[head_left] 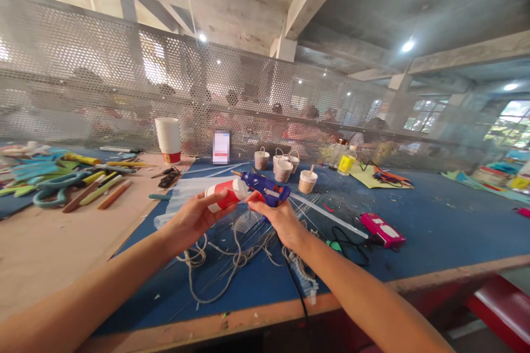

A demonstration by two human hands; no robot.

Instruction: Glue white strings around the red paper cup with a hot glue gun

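Observation:
My left hand (199, 214) is closed around a red and white paper cup (232, 192), tipped on its side with its base end toward the right. In my right hand (281, 218) is a blue hot glue gun (267, 188), with a clear glue stick (327, 215) sticking out behind it. The gun's nozzle lies close to the cup's edge; whether they touch I cannot tell. Below both hands, grey cord (238, 256) lies in loose loops over thin wires or sticks on the blue table mat (165, 292).
Several small wrapped cups (282, 170) stand behind the gun. At the left are stacked paper cups (168, 135), scissors (62, 187) and craft knives. A phone (221, 147) leans on the perforated screen (244, 88). Bottles (346, 161) and a pink box (381, 230) are rightward.

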